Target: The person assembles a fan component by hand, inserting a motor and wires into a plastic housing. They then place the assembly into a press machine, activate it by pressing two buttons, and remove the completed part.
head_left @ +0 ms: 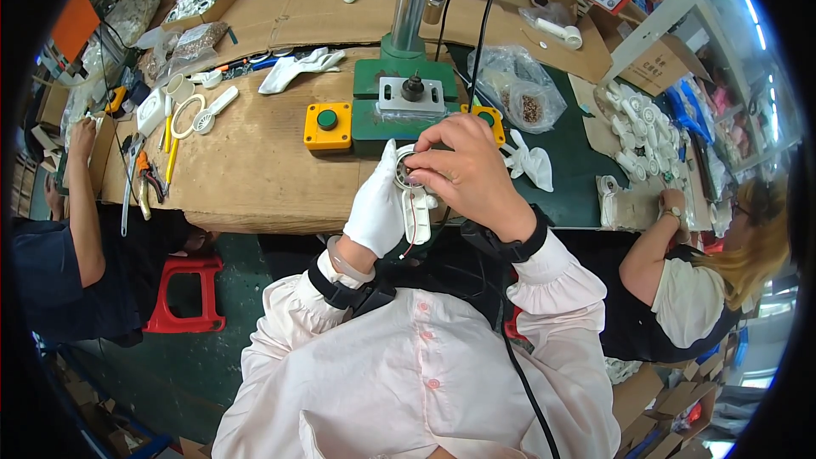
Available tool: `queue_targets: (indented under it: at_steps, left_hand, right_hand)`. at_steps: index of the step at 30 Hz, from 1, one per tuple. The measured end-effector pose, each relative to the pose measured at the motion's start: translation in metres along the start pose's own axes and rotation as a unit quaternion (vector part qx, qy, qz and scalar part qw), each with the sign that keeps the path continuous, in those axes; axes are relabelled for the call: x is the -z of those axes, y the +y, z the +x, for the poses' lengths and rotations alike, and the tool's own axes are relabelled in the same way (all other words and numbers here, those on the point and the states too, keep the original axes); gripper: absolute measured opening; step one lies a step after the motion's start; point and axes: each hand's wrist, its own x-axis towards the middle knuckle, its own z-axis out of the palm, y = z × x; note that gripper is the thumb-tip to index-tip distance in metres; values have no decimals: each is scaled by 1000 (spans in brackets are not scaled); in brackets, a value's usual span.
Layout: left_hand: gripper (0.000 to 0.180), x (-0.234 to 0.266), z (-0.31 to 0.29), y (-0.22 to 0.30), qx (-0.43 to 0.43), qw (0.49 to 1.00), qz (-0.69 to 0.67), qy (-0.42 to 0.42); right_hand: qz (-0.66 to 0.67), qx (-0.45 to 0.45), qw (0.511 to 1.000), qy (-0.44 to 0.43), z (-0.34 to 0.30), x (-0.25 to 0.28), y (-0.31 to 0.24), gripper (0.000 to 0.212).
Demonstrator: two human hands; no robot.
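My left hand [376,208], in a white glove, grips a white plastic handheld-fan housing [417,219] with a round ring at the top and a hollow handle pointing toward me. A thin red wire [411,248] hangs out past the handle's lower end. My bare right hand [476,172] has its thumb and fingers pinched together at the ring's opening; what they hold is mostly hidden. Just beyond my hands stands a green press [368,85] with a metal fixture plate [389,100] on its base.
Yellow button boxes flank the press, the left one [328,126] in plain sight. White gloves [299,70], pliers [151,177] and a ring-shaped part [188,116] lie left. A plastic bag of small parts [520,89] and piled white housings [639,123] lie right. Co-workers sit at both sides.
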Motion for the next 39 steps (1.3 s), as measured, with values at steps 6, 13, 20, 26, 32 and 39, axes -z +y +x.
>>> queue_targets:
  at_steps: [6, 13, 20, 26, 32, 39]
  left_hand:
    - [48, 7, 1, 5, -7, 999, -4, -43]
    - [48, -10, -6, 17, 31, 998, -46, -16]
    - [41, 5, 2, 15, -17, 997, 69, -35]
    - [40, 0, 3, 18, -18, 997, 72, -33]
    - [39, -3, 3, 17, -34, 995, 88, -21]
    - [37, -6, 1, 16, -43, 995, 95, -8]
  right_hand:
    - [-5, 13, 1000, -5, 1, 1, 4, 17]
    - [46, 53, 997, -19, -34, 8, -19, 24]
    - [-45, 116, 992, 22, -67, -30, -33, 22]
    - [-82, 132, 987, 49, -70, -26, -34, 18]
    - [-85, 130, 986, 58, -70, -25, -34, 18]
    - [-74, 132, 987, 50, -71, -28, -28, 17]
